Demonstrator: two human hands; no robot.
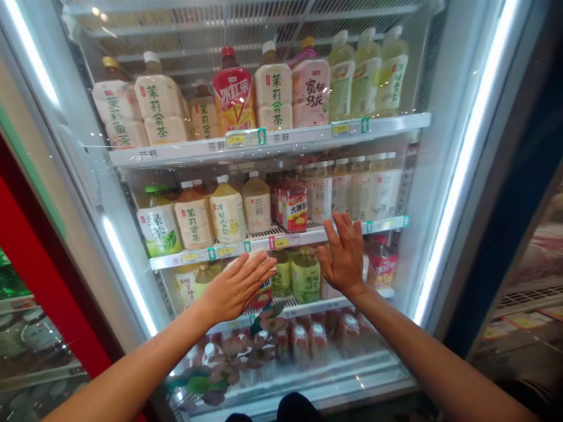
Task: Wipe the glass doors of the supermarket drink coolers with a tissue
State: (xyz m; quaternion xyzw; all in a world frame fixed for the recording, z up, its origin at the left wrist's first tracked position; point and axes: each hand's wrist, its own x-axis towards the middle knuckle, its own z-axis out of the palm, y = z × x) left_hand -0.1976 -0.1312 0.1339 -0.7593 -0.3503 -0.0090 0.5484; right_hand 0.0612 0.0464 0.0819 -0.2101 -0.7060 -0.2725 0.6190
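A shop: price tags (284,242) along shelves (176,150) of bottled tea (229,218).

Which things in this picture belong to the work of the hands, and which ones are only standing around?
In the work:
- left hand, laid flat over a pale piece, probably a cloth
- right hand, open, fingers spread
- glass front

Only around:
- drink bottles
- shelves
- price labels
- light strips

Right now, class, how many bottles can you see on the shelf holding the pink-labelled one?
9. From left: a gold-capped bottle, a white-capped bottle, a set-back bottle, a red-labelled bottle, another white-capped bottle, a pink-labelled bottle, and three pale-green bottles. Others may be hidden behind.
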